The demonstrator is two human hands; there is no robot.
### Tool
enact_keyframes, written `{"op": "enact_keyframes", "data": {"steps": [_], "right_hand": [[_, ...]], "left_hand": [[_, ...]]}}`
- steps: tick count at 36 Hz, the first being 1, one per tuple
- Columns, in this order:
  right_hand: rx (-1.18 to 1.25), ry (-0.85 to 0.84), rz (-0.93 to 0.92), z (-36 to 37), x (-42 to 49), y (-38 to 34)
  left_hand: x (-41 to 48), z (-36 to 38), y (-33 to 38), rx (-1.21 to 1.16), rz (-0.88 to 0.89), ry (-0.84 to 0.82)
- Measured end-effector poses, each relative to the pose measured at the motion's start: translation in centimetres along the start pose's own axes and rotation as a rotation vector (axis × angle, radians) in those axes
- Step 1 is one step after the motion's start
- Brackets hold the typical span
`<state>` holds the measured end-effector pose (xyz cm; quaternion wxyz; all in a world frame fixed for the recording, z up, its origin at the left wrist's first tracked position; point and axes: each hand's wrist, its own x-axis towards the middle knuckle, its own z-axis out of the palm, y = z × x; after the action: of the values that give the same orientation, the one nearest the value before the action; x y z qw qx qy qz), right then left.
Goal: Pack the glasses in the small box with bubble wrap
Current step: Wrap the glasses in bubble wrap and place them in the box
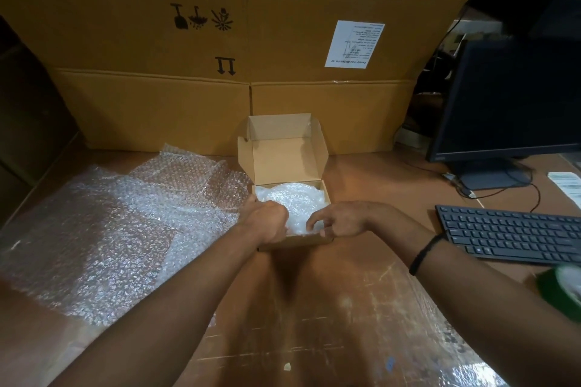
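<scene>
While the box point(289, 162) sits open in the middle of the counter point(330, 308), white wrap point(292, 201) fills it. I cannot see the glasses under the wrap. The left hand point(267, 223) is curled up at the box's 7 o'clock corner, on the wrap; I cannot tell if it grips anything. The right hand point(342, 221) is at 5 o'clock, fingers half bent and loose, tips touching the wrap. A loose sheet point(110, 229) lies at 9 o'clock and a keyboard point(509, 234) at 3 o'clock.
</scene>
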<state>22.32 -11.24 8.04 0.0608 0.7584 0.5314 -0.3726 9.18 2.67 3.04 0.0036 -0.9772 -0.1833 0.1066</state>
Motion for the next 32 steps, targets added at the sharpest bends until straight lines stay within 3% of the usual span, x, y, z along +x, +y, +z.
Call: {"op": "enact_keyframes", "data": {"steps": [8, 13, 27, 32], "right_hand": [[-0.217, -0.047, 0.043, 0.8, 0.7, -0.4], [-0.283, -0.023, 0.065, 1.0, 0.9, -1.4], [0.155, -0.103, 0.008, 0.1, 0.8, 1.2], [0.122, -0.123, 0.025, 0.0, 0.5, 0.2]], "left_hand": [[-0.3, 0.8, -2.4, -0.29, 0.041, -0.045], [0.0, 0.5, -2.0, -0.318, -0.003, -0.034], [0.5, 0.6, -1.8, -0.25, -0.003, -0.041], [0.7, 0.0, -1.3, -0.139, 0.0, -0.07]]}}
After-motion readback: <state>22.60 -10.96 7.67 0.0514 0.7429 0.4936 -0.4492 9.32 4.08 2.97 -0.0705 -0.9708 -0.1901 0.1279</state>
